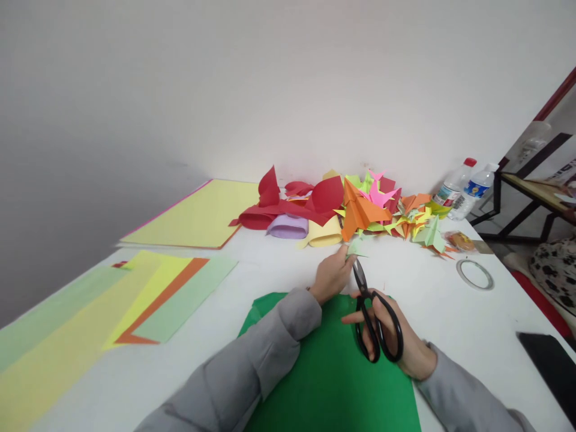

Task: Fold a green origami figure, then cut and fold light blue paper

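Above table, hands close together

We take this for a paper-craft workspace; whether home, school or workshop, we cannot tell. White table set against a plain wall. Along its far side we log a heap of folded paper shapes; on the left, large coloured sheets. Scissors near the middle, tape roll to the right. Far right: two plastic bottles on the same surface, so we mark it informal; past the table's edge, a black-framed stand with a wooden top
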